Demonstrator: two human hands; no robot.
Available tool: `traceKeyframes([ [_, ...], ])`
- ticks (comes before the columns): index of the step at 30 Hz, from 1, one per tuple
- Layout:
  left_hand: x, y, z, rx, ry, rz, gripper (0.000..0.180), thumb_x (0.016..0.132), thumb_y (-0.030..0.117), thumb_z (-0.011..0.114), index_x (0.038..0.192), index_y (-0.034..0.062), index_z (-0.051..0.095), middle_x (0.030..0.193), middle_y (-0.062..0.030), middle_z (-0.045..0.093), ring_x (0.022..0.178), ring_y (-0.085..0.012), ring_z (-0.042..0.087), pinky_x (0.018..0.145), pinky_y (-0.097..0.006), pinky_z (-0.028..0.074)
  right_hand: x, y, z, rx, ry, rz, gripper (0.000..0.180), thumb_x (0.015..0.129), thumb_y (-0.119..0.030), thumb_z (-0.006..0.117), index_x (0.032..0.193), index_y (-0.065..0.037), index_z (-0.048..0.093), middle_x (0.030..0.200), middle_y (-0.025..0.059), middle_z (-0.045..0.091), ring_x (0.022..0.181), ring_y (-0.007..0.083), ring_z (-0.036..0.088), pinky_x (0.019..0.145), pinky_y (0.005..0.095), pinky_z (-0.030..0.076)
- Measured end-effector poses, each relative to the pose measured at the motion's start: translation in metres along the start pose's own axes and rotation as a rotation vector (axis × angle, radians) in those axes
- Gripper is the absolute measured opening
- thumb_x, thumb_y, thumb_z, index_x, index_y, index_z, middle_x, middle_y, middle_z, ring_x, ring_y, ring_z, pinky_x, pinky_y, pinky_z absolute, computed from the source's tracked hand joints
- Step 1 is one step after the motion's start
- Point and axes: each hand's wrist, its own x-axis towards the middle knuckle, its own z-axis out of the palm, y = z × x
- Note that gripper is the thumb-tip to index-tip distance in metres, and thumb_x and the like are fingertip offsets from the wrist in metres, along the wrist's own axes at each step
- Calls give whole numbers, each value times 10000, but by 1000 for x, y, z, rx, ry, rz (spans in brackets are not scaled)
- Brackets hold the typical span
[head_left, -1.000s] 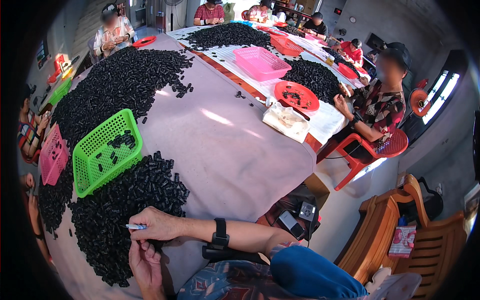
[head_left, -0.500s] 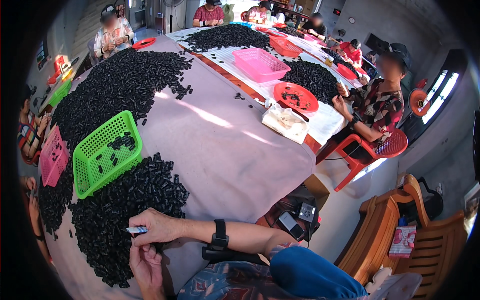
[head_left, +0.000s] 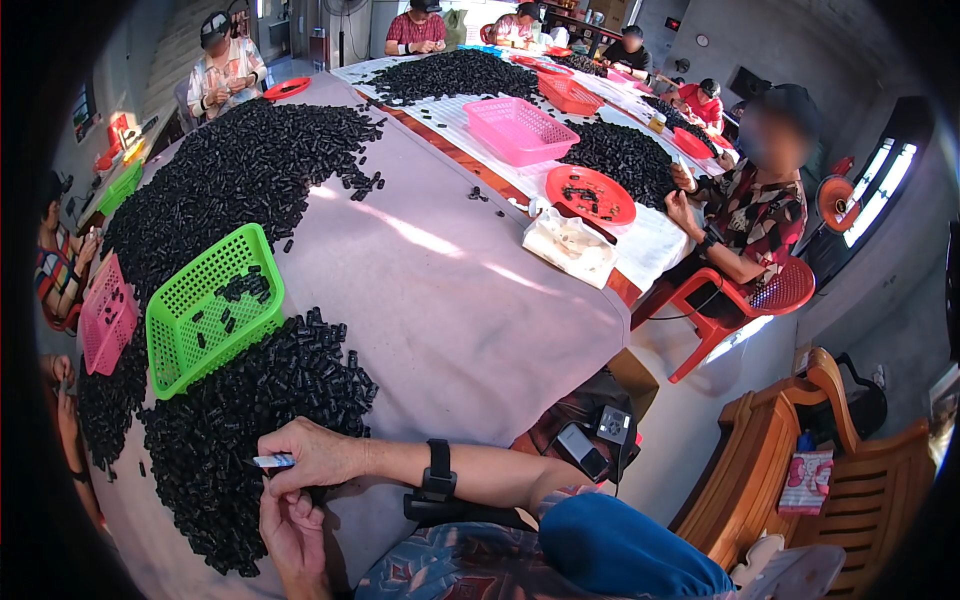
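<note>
My right hand (head_left: pixel 318 456) reaches in from the right and is closed around a slim white-and-blue handled tool (head_left: pixel 273 461), which looks like a small craft knife with a dark tip. Just below it, my left hand (head_left: pixel 293 530) is raised with thumb and forefinger pinched together, almost touching the right fingers. Whatever sits in that pinch is too small to make out. Both hands hover at the near edge of a heap of small black cylindrical parts (head_left: pixel 230 450) on the table. A green mesh basket (head_left: pixel 165 345) with a few black parts rests against the heap.
A pink basket (head_left: pixel 108 325) stands at the left beside a larger black heap (head_left: pixel 235 165). Across the cloth-covered table (head_left: pixel 440 330) are a red plate (head_left: pixel 590 195), a pink basket (head_left: pixel 520 130) and several seated people. A wooden bench (head_left: pixel 745 450) is at the right.
My hands hold nearly the same pose; the tool's tip is turned slightly. The heap and baskets stay where they were.
</note>
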Motion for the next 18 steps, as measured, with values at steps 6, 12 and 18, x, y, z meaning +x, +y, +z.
traceKeyframes([
  [6, 1, 0, -3, -11, -2, 2, 173, 948, 257, 445, 965, 100, 516, 719, 23, 468, 560, -66, 424, 456, -206, 350, -1, -1, 2, 27, 0, -16, 212, 683, -170, 671, 697, 13, 566, 584, 93, 571, 547, 118, 549, 534, 296, 444],
  [12, 1, 0, -5, -59, -64, 0, 193, 952, 249, 430, 1024, 90, 511, 739, 19, 475, 580, -67, 434, 467, -207, 369, 1, 4, 1, -46, 20, -32, 210, 705, -157, 653, 696, 27, 553, 578, 111, 558, 540, 120, 539, 531, 304, 440],
  [18, 2, 1, -5, -26, -50, 6, 187, 952, 232, 437, 1040, 85, 511, 728, 24, 461, 577, -61, 430, 462, -197, 365, 1, 1, 1, -23, 24, -87, 206, 703, -150, 657, 693, 27, 554, 580, 109, 558, 546, 111, 538, 530, 303, 440],
])
